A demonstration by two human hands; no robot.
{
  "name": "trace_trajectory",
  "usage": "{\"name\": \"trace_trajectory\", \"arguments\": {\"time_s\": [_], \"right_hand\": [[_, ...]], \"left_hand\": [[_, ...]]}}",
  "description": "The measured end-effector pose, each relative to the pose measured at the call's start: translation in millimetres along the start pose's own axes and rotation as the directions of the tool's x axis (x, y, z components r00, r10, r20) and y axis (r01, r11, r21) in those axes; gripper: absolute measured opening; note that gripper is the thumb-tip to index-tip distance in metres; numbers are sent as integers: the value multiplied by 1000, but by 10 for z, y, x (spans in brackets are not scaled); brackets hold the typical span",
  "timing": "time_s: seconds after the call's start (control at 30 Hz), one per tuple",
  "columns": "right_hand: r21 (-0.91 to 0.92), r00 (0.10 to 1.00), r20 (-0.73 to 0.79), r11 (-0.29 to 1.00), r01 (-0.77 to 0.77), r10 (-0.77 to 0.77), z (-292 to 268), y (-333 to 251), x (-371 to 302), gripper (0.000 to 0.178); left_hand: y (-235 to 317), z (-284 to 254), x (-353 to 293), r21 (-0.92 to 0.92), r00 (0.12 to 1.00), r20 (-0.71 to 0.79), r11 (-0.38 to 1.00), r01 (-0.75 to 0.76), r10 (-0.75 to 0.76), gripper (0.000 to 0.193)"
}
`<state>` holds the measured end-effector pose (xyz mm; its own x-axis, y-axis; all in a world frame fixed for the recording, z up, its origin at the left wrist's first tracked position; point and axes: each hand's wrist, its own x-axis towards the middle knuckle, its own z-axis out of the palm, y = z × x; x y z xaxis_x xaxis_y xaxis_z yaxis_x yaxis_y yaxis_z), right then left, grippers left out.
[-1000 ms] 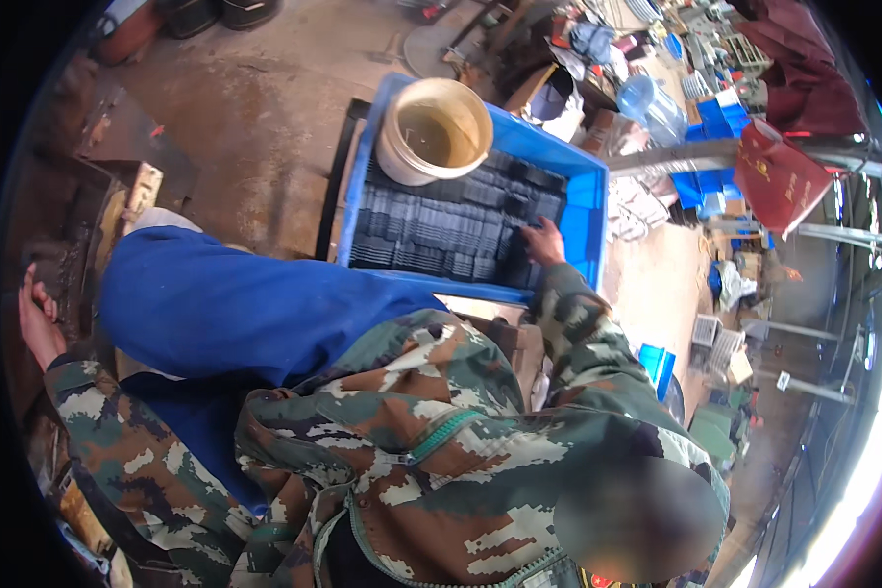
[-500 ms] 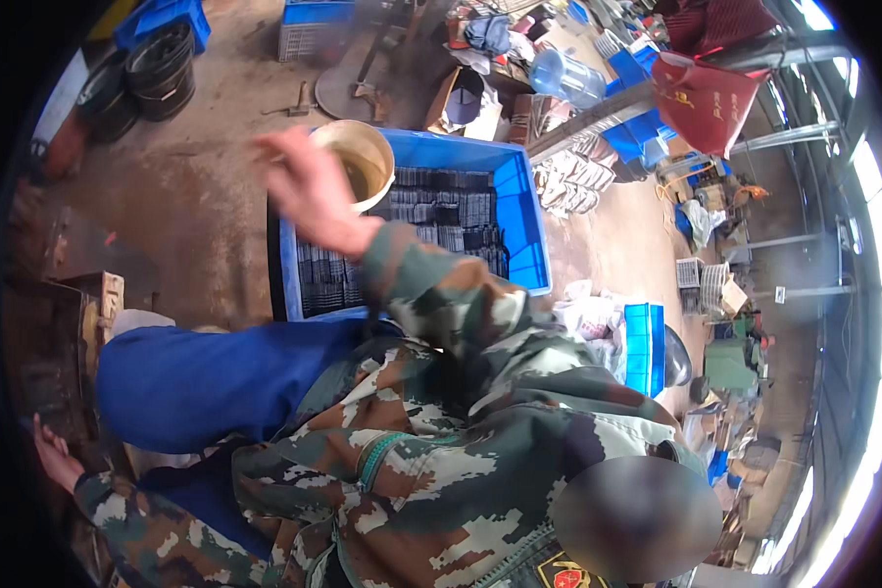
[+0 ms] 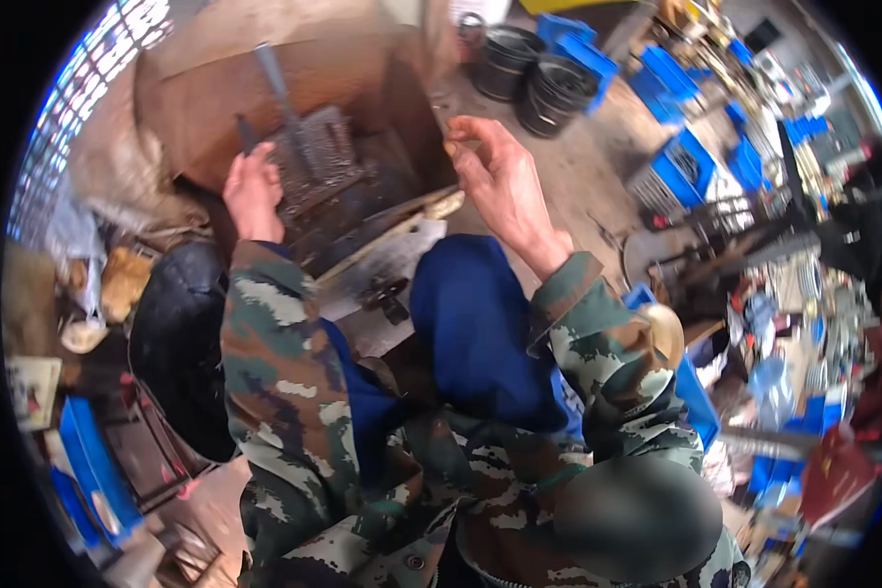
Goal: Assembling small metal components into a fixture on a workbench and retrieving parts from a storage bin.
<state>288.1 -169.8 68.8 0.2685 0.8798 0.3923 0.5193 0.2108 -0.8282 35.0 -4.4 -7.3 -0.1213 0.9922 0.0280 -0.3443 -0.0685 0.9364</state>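
My left hand is at a box-like machine bed, its fingers curled around the lower end of a short dark bar. Beside it, a long grey bar slants down onto a dark, grainy metal block. To the right, my right hand hangs in the air past the edge of the brown sheet-metal housing. Its fingers are bent and partly apart, and I make out nothing between them. The fingertips are slightly blurred.
A worn pale ledge runs along the machine's near side, in front of my blue-covered knee. Black buckets stand beyond on the floor. A blue crate is at the right, and a black rounded object at the left.
My view has swung from the blue crate of dark plates to the machine. My right hand has left the space by the pale bucket, and my left hand now reaches into the machine bed.
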Motion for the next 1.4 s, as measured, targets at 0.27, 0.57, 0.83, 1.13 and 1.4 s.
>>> {"name": "trace_trajectory", "arguments": {"time_s": [0.27, 0.57, 0.83, 1.13, 1.4], "right_hand": [[-60, 973, 207, 992, 113, -98, 1245, 161, 1385, 48], [23, 985, 164, 998, 58, -61, 2055, 252, 1718, 24], [-59, 938, 189, 951, 305, -289, 2148, 585, 1894, 29], [-23, 951, 219, 973, 230, -219, 1904, 505, 1972, 27], [7, 959, 209, 981, 194, -191, 1787, 354, 1924, 29]], "left_hand": [[230, 133, -76, -107, 996, -86, 994, -4, -5, 13], [19, 347, 35, -149, 991, -56, 981, -127, 120, 14], [-128, 475, 66, -112, 994, -99, 992, -64, 53, 15], [-180, 740, 122, -138, 980, -153, 979, -149, 127, 17], [-130, 812, 114, -115, 987, -139, 989, -96, 80, 22]]}}
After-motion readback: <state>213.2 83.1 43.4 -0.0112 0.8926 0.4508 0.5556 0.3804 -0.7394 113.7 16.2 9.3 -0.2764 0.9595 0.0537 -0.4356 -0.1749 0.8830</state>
